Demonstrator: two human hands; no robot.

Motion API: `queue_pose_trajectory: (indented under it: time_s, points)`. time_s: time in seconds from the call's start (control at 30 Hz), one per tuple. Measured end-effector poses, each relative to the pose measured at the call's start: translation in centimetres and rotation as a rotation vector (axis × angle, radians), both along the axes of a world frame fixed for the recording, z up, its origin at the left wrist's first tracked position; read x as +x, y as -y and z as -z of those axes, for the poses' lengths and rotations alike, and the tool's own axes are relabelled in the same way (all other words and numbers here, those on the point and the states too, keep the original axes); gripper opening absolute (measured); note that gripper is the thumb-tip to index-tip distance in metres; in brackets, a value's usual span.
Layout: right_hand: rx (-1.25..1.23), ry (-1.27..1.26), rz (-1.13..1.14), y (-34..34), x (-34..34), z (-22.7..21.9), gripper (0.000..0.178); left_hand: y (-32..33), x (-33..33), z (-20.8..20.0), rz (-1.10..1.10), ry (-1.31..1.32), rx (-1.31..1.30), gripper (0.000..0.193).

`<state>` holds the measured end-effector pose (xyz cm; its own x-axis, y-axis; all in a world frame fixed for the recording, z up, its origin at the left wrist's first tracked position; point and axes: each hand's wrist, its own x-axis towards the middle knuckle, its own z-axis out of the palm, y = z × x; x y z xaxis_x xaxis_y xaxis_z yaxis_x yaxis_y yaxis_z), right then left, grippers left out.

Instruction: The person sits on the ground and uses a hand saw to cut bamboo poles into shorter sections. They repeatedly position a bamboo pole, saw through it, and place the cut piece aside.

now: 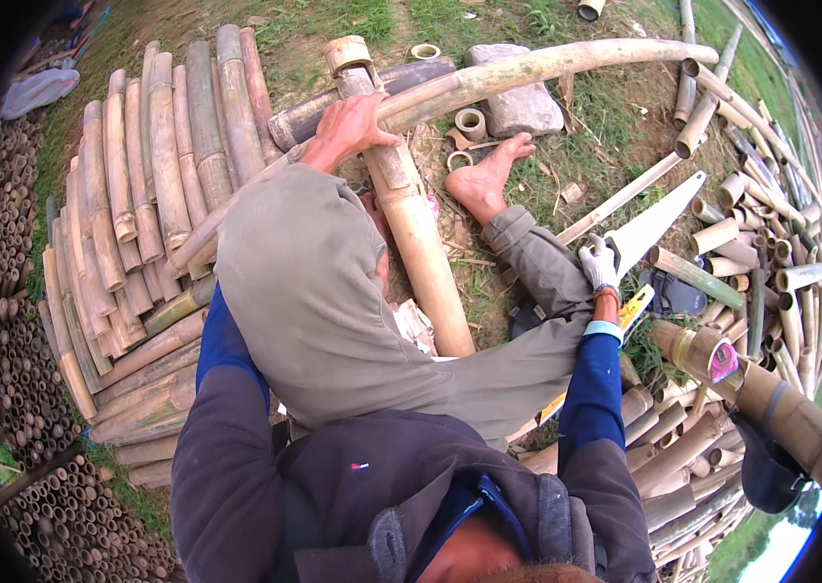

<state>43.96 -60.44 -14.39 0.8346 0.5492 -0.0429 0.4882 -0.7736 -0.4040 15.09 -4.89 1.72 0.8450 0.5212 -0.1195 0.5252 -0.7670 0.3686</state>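
Observation:
A long bamboo pole (528, 68) lies crosswise in front of me, over a thicker upright-running bamboo piece (430, 257) that has a notched end. My left hand (345, 126) is closed over the long pole where the two cross. Off to the right, my right hand (599, 264) wears a white glove with its fingers closed at the wide end of a hand saw (652, 222). The saw's pale blade points away to the upper right, clear of the bamboo. A yellow handle-like part (636, 309) shows beside my right wrist. My bare foot (489, 180) rests near the thick piece.
A grey stone block (518, 102) sits under the long pole. A dark bamboo length (309, 119) lies beneath the crossing. Cut poles (173, 165) are stacked at left, and short offcuts (722, 233) are heaped at right beside a dark sandal (671, 291).

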Motion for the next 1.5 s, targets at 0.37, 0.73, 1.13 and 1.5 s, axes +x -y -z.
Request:
queue_pose_trajectory:
  time_s: [0.37, 0.73, 1.13, 1.5]
  points:
    - [-0.117, -0.057, 0.144, 0.8, 0.6, 1.4, 0.058, -2.8, -11.7, -1.1, 0.012, -0.045, -0.068, 0.099]
    - [-0.403, -0.151, 0.512, -1.4, -0.9, -1.9, 0.068, -4.0, -12.2, -0.5, 0.016, -0.074, -0.083, 0.101]
    - [-0.566, -0.337, 0.417, -2.3, 0.3, 1.3, 0.085, -2.2, -8.7, -1.6, -0.02, -0.093, -0.018, 0.109]
    - [-0.453, -0.271, 0.422, -2.0, -0.3, 0.3, 0.086, -2.1, -8.7, -1.5, -0.012, -0.081, -0.027, 0.102]
